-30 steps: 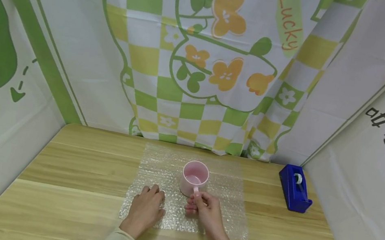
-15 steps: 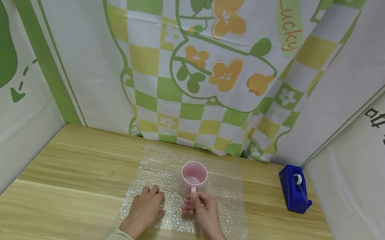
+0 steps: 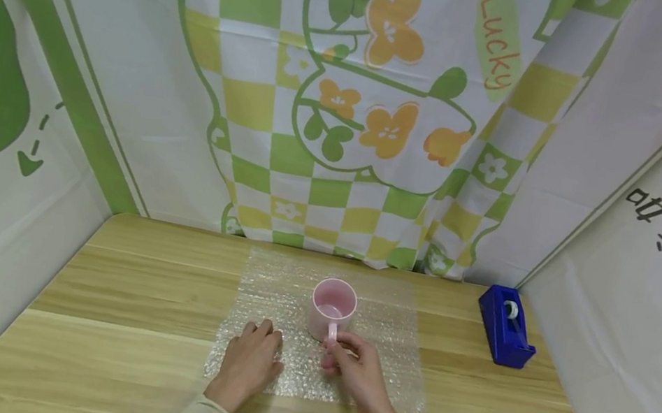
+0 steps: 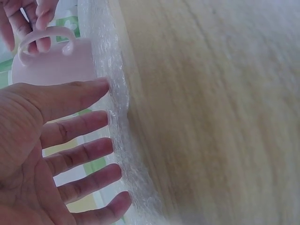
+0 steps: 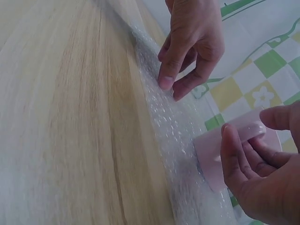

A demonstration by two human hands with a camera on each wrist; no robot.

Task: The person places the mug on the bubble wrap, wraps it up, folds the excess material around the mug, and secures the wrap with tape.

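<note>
A pink mug [image 3: 332, 309] stands upright on a sheet of bubble wrap [image 3: 381, 298], its handle toward the person. My right hand [image 3: 361, 373] is at the handle [image 5: 251, 131], with loosely bent fingers beside it and the thumb spread from them. In the right wrist view the thumb tip is close to the handle; whether it touches is unclear. Left of the mug, my left hand [image 3: 248, 361] lies over the near left part of the wrap. Its fingers [image 4: 86, 152] are spread and fairly straight, with tips on the wrap and nothing held.
A blue tape dispenser [image 3: 505, 326] with a roll of tape stands at the table's far right. The wooden table [image 3: 139, 306] meets a patterned cloth [image 3: 331, 206] at the back. White printed sheets hang on the left and right sides.
The mug shifted slightly left and toward me, then stayed put. My right hand moved a little right and its hold on the handle loosened, exposing more of it. My left hand stayed still.
</note>
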